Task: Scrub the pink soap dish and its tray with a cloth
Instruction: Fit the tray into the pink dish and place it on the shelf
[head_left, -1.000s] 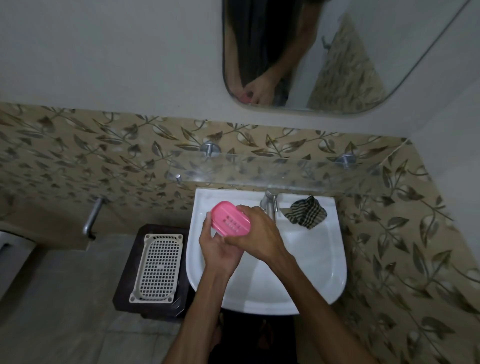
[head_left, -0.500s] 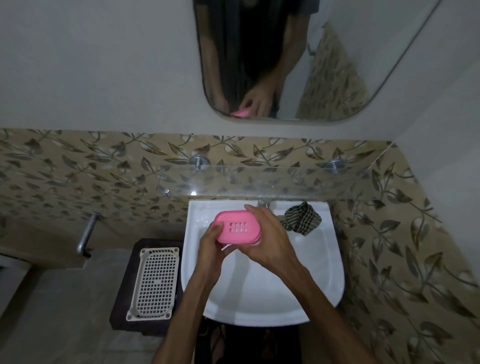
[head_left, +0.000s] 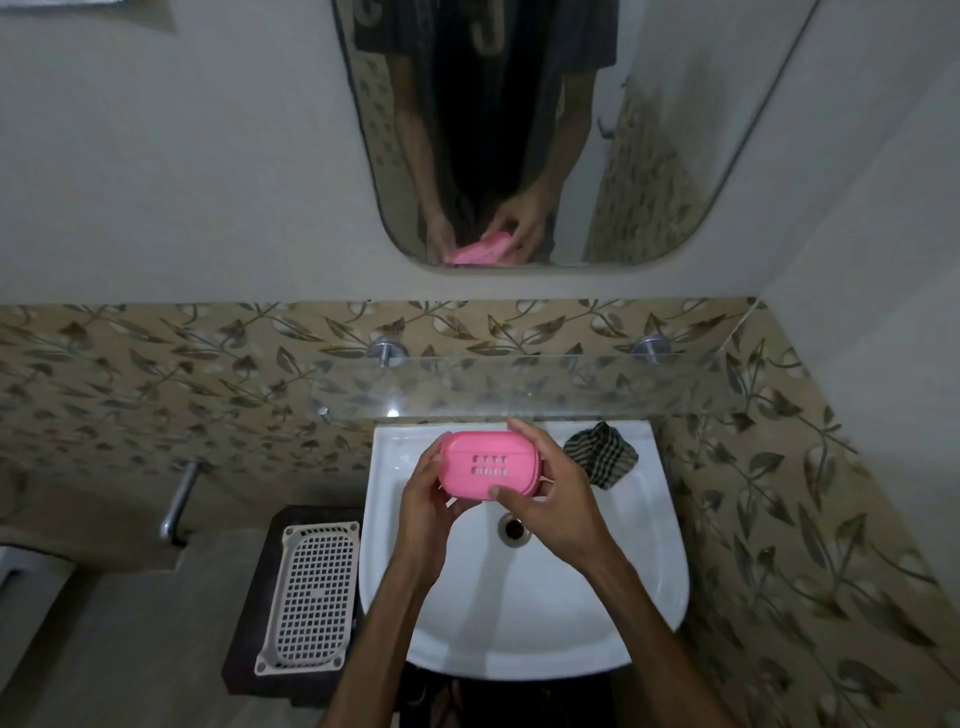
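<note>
The pink soap dish (head_left: 488, 465) is held over the white sink (head_left: 644, 587), its slotted face turned toward me. My left hand (head_left: 426, 493) grips its left end from below. My right hand (head_left: 553, 488) holds its right end, thumb along the front edge and fingers curled over the back. A dark checked cloth (head_left: 600, 457) lies crumpled on the sink's back right corner, apart from both hands. Whether the tray sits inside the dish cannot be told.
A glass shelf (head_left: 519, 389) juts out just above the sink's back edge. A white perforated basket (head_left: 311, 592) lies on a dark stool left of the sink. The drain (head_left: 514, 527) shows below the dish. A mirror (head_left: 545, 130) hangs above; a metal handle (head_left: 179, 499) is at left.
Both hands have turned the pink dish from a tilt to level and shifted it slightly right over the basin. My head has tipped up, showing more of the mirror.
</note>
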